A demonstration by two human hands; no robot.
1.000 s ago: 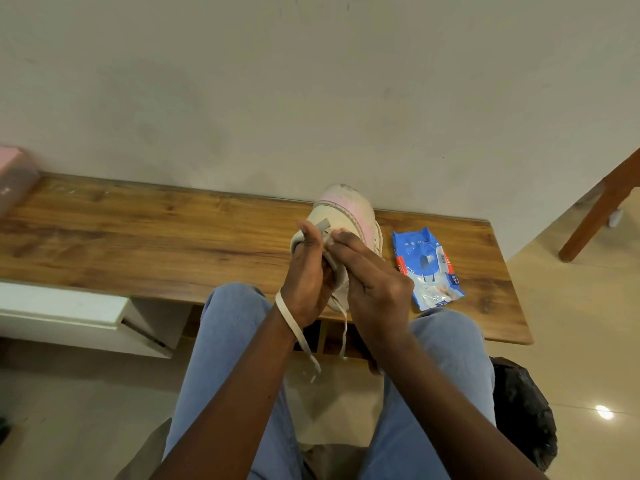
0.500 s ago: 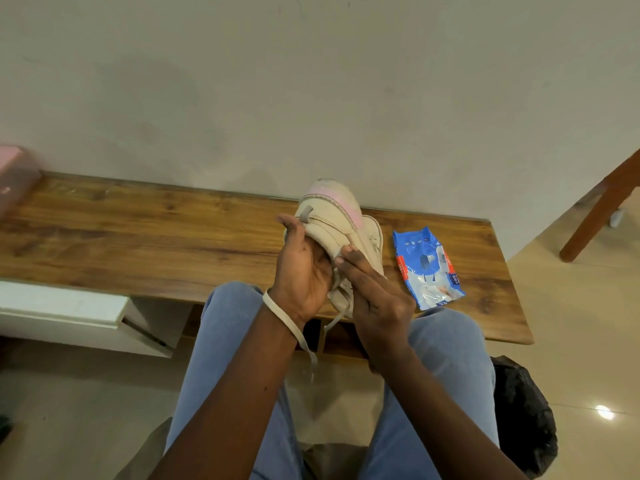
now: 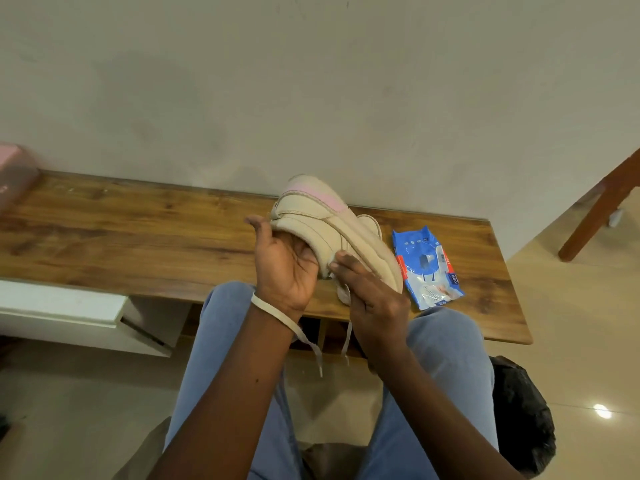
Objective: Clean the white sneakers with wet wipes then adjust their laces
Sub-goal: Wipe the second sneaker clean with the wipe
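A white sneaker (image 3: 322,223) with a pink heel patch is held tilted on its side above the wooden bench (image 3: 138,244). My left hand (image 3: 284,268) grips it from the left, fingers tucked into its opening. My right hand (image 3: 370,299) holds its lower edge, fingers curled round the shoe by the laces. One lace (image 3: 277,315) lies draped over my left wrist and hangs down; a second lace end (image 3: 347,336) dangles below the shoe. A second sneaker (image 3: 372,225) peeks out behind the held one. The blue wet wipes pack (image 3: 426,268) lies on the bench to the right.
The bench stands against a plain wall. A pink box (image 3: 14,171) sits at its far left end, a white drawer unit (image 3: 69,310) below. A black bag (image 3: 519,410) is on the floor at my right, and a wooden chair leg (image 3: 602,206) stands further right.
The sneaker has been turned from heel-up to lying on its side, sole toward the right. My left hand shifted from the tongue into the opening; my right hand dropped to the lower edge.
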